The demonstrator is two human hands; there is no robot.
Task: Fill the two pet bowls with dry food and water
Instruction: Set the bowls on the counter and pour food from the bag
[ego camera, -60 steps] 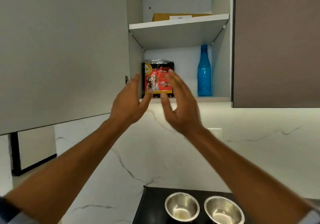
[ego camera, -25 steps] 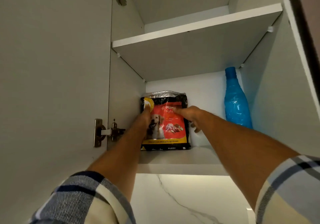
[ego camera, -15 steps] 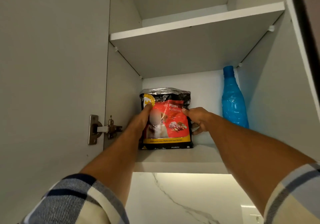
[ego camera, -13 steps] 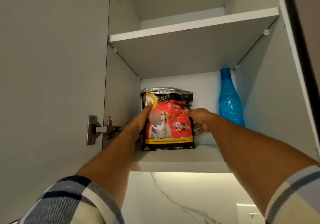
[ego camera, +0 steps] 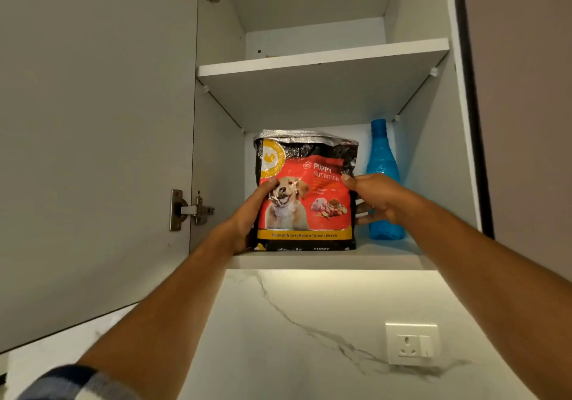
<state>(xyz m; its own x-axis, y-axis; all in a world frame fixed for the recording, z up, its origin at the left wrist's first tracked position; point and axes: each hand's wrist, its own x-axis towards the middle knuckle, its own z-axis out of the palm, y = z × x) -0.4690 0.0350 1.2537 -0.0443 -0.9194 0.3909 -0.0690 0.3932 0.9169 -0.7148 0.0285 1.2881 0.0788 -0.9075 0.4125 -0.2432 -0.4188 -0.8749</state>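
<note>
A black and red puppy food bag [ego camera: 305, 195] with a dog picture stands upright at the front edge of the lower cabinet shelf [ego camera: 371, 259]. My left hand [ego camera: 247, 214] grips its left side, thumb on the front. My right hand [ego camera: 371, 197] grips its right side, fingers wrapped behind. A blue plastic bottle [ego camera: 382, 164] stands just right of the bag, partly hidden behind my right hand. The two pet bowls are out of view.
The open cabinet door [ego camera: 93, 152] hangs at the left with its hinge [ego camera: 188, 211]. An upper shelf [ego camera: 322, 59] sits above the bag. Below is a marble wall with a white power socket [ego camera: 411, 344]. A closed brown cabinet door [ego camera: 526, 121] is at the right.
Both hands closed on the bag's sides and drew it forward from the back of the shelf to its front edge. The view tilted down, so the socket now shows.
</note>
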